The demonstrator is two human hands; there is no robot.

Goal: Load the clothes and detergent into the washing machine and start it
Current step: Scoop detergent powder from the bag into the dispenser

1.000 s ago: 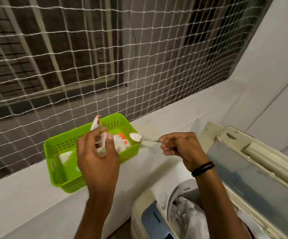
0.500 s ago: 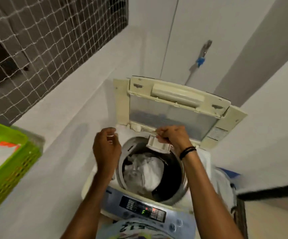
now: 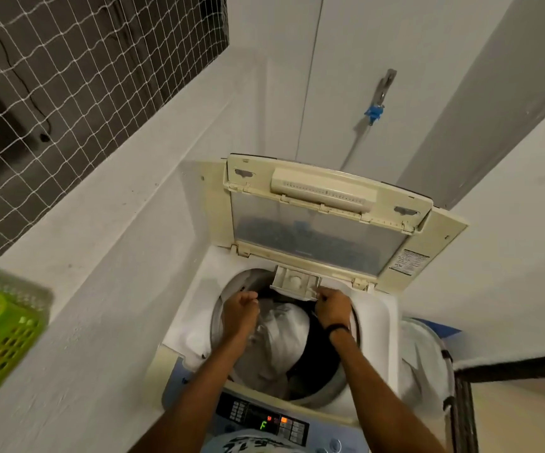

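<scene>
Both hands have moved from the green basket (image 3: 0,341) to the washing machine (image 3: 377,310), left hand (image 3: 240,310) curled above the white clothes (image 3: 284,335) inside, right hand (image 3: 331,304) curled at the detergent drawer (image 3: 292,284), grips unclear, so dosing seems under way.

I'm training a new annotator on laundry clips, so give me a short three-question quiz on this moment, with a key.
1. True or false: the washing machine lid is closed.
2. The display on the control panel shows: A) a green F; B) a red 8; C) nothing at all.
3. Fill in: the right hand is at the near right corner of the pulled-out ____.
Key: 1 false, the lid stands open; 2 A; 3 detergent drawer.
</scene>
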